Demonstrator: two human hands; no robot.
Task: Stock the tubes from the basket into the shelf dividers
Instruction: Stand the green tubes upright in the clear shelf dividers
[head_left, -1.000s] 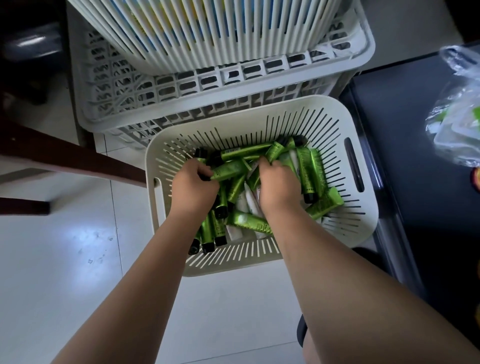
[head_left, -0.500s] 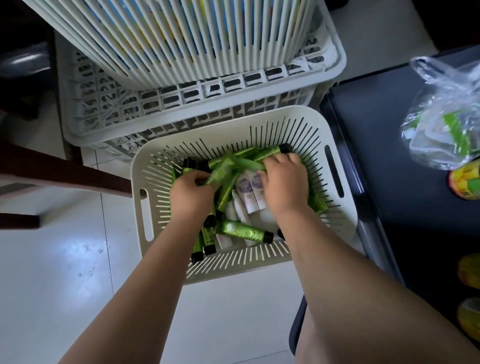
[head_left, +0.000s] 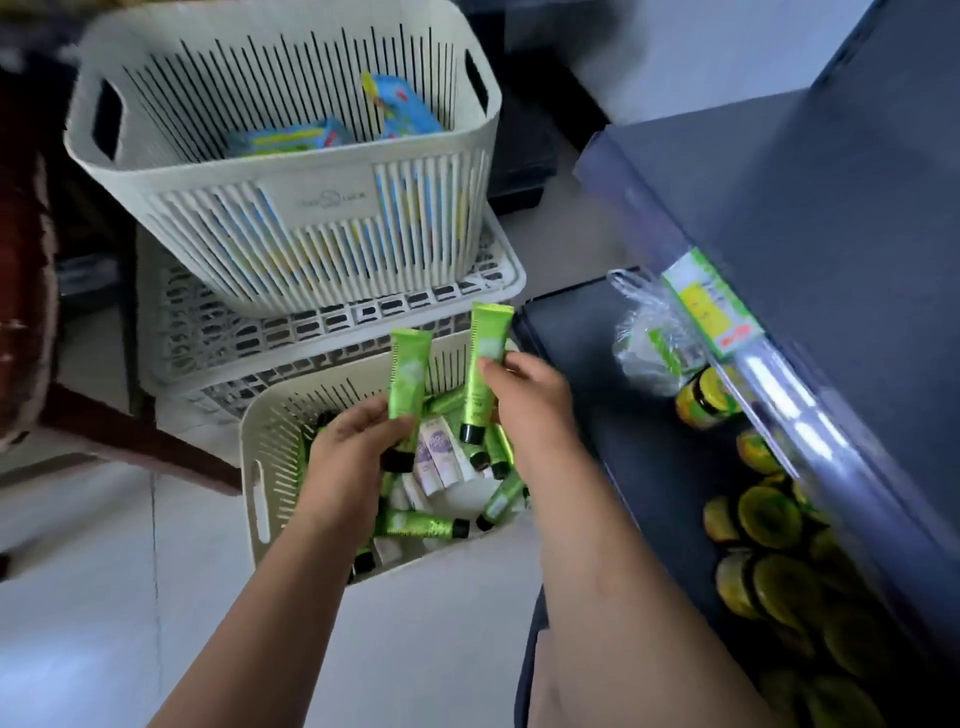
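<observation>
A cream slotted basket (head_left: 262, 457) sits on the floor, holding several green tubes (head_left: 421, 526) with black caps and some white tubes (head_left: 439, 457). Just above the basket, my left hand (head_left: 353, 447) grips one green tube (head_left: 408, 382) upright, cap down. My right hand (head_left: 530, 400) grips a second green tube (head_left: 485, 358) the same way, a little higher and to the right. The dark shelf (head_left: 649, 467) lies to the right of the basket.
A taller cream basket (head_left: 291, 171) with blue packets stands on stacked white crates (head_left: 332, 332) behind. On the shelf are a clear plastic bag (head_left: 649, 338) and several yellow-green jars (head_left: 763, 509). An upper shelf edge with a price label (head_left: 711, 306) overhangs them. Dark wooden furniture (head_left: 31, 291) stands at left.
Both hands have lifted out of the basket's pile, each holding one green tube upright. The view has tilted up and right, showing the tall basket and the shelf.
</observation>
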